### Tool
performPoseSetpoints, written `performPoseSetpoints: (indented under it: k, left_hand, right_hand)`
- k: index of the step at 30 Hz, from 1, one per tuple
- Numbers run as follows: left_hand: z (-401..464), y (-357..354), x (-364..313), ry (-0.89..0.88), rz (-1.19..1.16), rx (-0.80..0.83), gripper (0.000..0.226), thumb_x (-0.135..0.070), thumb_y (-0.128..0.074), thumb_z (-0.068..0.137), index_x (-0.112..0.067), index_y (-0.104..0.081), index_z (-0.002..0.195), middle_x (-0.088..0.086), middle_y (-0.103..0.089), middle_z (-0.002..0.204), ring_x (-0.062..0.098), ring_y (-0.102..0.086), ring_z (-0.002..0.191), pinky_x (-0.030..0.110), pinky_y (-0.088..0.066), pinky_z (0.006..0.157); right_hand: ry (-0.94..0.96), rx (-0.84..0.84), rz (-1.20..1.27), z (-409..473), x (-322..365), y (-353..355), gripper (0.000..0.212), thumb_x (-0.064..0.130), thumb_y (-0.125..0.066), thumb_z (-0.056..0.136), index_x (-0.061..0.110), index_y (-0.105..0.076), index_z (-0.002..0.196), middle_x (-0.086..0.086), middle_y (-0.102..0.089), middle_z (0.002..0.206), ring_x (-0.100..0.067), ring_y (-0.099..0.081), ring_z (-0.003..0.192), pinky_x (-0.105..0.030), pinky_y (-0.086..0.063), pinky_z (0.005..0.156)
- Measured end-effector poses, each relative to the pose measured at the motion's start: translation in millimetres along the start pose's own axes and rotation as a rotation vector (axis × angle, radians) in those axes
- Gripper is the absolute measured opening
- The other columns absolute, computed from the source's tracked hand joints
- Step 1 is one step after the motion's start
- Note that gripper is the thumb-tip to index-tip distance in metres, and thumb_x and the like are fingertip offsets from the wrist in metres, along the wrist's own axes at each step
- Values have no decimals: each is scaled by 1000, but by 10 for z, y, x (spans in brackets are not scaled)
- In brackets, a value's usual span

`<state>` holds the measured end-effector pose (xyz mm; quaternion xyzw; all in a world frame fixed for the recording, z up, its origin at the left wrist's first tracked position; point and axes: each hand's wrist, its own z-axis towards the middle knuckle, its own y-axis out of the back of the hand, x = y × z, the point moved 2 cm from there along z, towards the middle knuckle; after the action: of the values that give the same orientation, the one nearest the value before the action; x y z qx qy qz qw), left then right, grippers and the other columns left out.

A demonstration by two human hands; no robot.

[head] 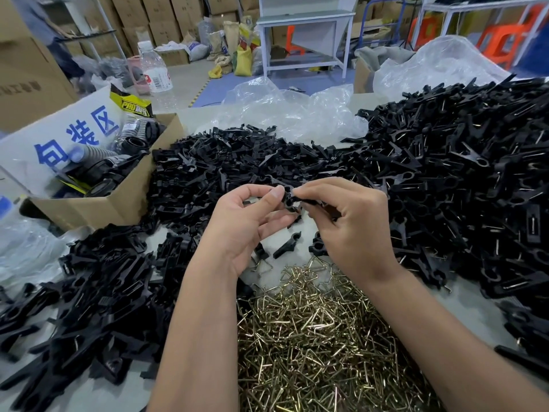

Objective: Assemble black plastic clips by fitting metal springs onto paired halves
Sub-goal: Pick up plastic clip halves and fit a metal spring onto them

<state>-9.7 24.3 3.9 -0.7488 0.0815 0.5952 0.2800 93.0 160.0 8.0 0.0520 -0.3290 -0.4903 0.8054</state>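
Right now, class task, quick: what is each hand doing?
Left hand: closed, pinching the black clip halves.
Right hand: closed, gripping the other end of the same halves.

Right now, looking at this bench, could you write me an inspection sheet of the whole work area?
Surface: pale table, mostly buried under parts.
Job's things: black clip halves pinched between both hands; heap of loose clip halves behind them; heap of metal springs in front; assembled clips piled on the right.
Clutter: cardboard box of black parts on the left; crumpled clear plastic; water bottle.
Grippers: left hand and right hand raised over the table, fingertips on the clip halves.
Cables: nothing seen.
Surroundings: stacked cartons, sacks, a grey bench, orange stools.
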Motion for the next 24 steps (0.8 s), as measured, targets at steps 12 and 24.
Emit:
performPoseSetpoints:
  k: [12,24]
  left_hand:
    - [-8,56,-40,-86,32,-48,26,-18,-81,79,-12,-73,103,17,-78,94,25,-74,74,25,-61,62]
    - [-14,-21,-5,-174,244,63,28,0,-74,91,-20,-80,109,4,-80,86,13,-77,80,22,-60,67]
  right_hand:
    - [-275,63,233,55,-80,15,18,4,-73,95,14,-76,110,5,-74,103,-13,-74,87,-29,-62,75]
    - [-618,293,443,45,-263,-96,29,9,-60,104,16,-67,131,3,-77,85,-14,-74,75,-28,-61,69]
